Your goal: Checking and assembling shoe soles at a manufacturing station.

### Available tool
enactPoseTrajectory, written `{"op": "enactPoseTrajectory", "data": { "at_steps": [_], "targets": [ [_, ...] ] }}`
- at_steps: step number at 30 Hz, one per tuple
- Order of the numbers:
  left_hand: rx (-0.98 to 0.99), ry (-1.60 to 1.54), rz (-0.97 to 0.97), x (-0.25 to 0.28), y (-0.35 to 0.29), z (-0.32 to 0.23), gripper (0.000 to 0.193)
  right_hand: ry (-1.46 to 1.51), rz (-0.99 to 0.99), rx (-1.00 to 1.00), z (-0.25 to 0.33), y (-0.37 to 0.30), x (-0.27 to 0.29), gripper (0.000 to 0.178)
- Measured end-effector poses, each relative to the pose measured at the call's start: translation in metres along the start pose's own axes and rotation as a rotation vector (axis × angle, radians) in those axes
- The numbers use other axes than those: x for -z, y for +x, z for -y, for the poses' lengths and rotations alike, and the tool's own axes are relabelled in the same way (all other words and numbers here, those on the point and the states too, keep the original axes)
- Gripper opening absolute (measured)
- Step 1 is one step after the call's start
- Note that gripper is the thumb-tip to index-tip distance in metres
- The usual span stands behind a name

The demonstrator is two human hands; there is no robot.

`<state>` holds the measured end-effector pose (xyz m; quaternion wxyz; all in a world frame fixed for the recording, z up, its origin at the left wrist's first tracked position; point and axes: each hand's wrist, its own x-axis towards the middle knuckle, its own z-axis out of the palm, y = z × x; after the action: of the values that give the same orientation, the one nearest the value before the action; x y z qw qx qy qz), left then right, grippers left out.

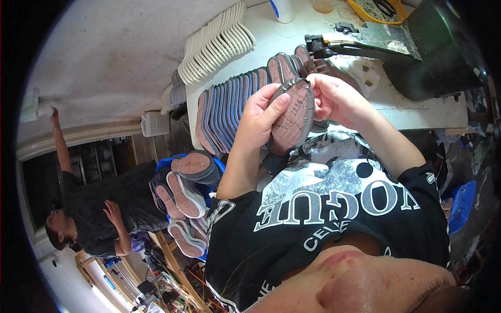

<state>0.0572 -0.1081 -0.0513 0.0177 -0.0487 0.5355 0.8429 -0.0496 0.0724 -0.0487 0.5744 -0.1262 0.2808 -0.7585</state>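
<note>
An oval shoe insole (pixel 293 116), pinkish-brown with a shiny dark edging, is held up in front of my chest by both hands. My left hand (pixel 259 116) is closed on its left side, the thumb lying across the brown face. At the upper right, the fingers of my right hand (pixel 334 98) pinch the dark edging near the tip. Just beyond my hands, a long row of stacked insoles (pixel 224 107) with brown, blue and dark edges stands on the white table (pixel 292 36).
White curved soles (pixel 216 41) are stacked at the table's back left. A dark green machine (pixel 438 52) stands on the right, a yellow basket (pixel 378 10) behind it. Blue crates hold more soles (pixel 188 190) at my left. Farther left, another person (pixel 104 198) has one arm raised.
</note>
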Motion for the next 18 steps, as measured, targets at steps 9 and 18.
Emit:
{"op": "enactPoseTrajectory", "data": {
  "at_steps": [9, 18],
  "targets": [
    [-0.241, 0.559, -0.144, -0.035, 0.002, -0.003, 0.018, -1.171, -0.47, 0.682, 0.003, -0.025, -0.018, 0.024],
    [-0.267, 0.636, -0.152, -0.042, 0.003, 0.004, 0.017, -1.093, -0.537, 0.695, -0.006, -0.027, -0.013, 0.019]
  ]
}}
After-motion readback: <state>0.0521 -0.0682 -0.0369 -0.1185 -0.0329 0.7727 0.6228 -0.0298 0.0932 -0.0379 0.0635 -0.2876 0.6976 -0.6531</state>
